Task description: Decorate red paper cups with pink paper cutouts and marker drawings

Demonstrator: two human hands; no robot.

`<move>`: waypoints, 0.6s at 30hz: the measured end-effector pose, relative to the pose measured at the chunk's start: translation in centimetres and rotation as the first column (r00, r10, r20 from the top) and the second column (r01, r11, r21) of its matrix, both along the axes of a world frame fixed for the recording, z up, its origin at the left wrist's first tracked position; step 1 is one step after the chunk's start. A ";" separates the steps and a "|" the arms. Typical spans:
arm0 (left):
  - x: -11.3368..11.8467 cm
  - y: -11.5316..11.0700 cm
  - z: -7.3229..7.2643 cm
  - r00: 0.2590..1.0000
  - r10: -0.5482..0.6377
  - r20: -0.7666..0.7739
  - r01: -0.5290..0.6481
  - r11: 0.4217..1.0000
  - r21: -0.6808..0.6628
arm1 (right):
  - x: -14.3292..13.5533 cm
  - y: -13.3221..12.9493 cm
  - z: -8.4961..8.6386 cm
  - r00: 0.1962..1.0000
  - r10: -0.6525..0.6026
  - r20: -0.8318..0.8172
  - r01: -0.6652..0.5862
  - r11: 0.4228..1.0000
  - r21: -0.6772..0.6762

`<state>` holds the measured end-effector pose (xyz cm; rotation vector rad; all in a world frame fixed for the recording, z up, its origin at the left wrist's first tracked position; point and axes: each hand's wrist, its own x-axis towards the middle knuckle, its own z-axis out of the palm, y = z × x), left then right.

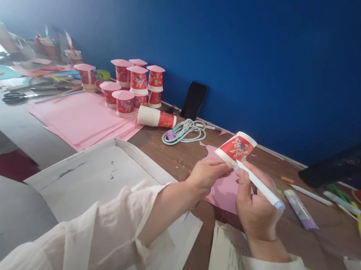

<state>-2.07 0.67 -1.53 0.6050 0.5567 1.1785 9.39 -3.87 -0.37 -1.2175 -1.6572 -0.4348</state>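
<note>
My left hand (206, 176) is closed on a red paper cup (237, 147) with a printed figure, held tilted above the table by its rim edge. In my right hand (257, 204) is a white marker pen (259, 183) with a pale blue end. Its tip meets or nearly meets the lower right of the cup; I cannot tell whether it touches. Below both hands lies a pink paper sheet (222, 191) with cut edges, partly hidden by them.
Cups with pink paper tops (138, 80) stand stacked at the back left, beside nested cups (155, 117), a coiled cable (186, 132) and a phone (194, 101). Pink sheets (75, 116), scissors (15, 97) and a white box lid (89, 179) lie left. A glue stick (300, 209) lies right.
</note>
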 end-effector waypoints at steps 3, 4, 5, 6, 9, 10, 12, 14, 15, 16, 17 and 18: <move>0.0 0.0 -0.1 1.000 -0.003 0.003 0.003 1.000 -0.003 | -0.1 0.0 0.0 1.000 0.000 -0.001 0.000 1.000 -0.004; 0.0 0.0 -0.1 1.000 -0.003 0.003 0.003 1.000 -0.002 | -0.1 0.0 0.0 1.000 -0.001 -0.002 0.001 1.000 -0.005; 0.0 0.0 -0.1 1.000 -0.003 0.002 0.003 1.000 -0.001 | -0.1 0.0 0.0 1.000 -0.002 -0.002 0.002 1.000 -0.007; 0.0 0.0 -0.1 1.000 -0.003 0.001 0.003 1.000 0.000 | -0.1 -0.1 0.1 1.000 -0.002 -0.003 0.002 1.000 -0.008; 0.0 0.1 -0.2 1.000 -0.003 -0.003 0.003 1.000 0.000 | -0.1 -0.1 0.2 1.000 -0.001 -0.003 0.001 1.000 -0.009; 0.0 0.1 -0.2 1.000 -0.001 -0.002 0.001 1.000 -0.001 | -0.1 -0.2 0.2 1.000 -0.001 -0.003 0.001 1.000 -0.007; 0.1 0.1 -0.2 1.000 0.002 0.000 -0.002 1.000 -0.004 | -0.2 -0.2 0.2 1.000 -0.003 0.001 0.003 1.000 -0.006; 0.1 0.1 -0.2 1.000 0.003 0.005 -0.003 1.000 -0.007 | -0.2 -0.2 0.3 1.000 -0.007 0.007 0.008 1.000 -0.014; 0.0 0.1 -0.2 1.000 0.000 0.007 0.000 1.000 -0.007 | -0.2 -0.2 0.3 1.000 -0.011 0.009 0.011 1.000 -0.019; 0.0 0.1 -0.2 1.000 -0.003 0.008 0.003 1.000 -0.008 | -0.2 -0.2 0.3 1.000 -0.015 0.008 0.016 1.000 -0.023; 0.0 0.1 -0.1 1.000 -0.005 0.009 0.005 1.000 -0.010 | -0.2 -0.2 0.3 1.000 -0.017 0.006 0.017 1.000 -0.027; 0.0 0.1 -0.1 1.000 -0.007 0.007 0.007 1.000 -0.011 | -0.2 -0.2 0.3 1.000 -0.017 0.000 0.017 0.999 -0.028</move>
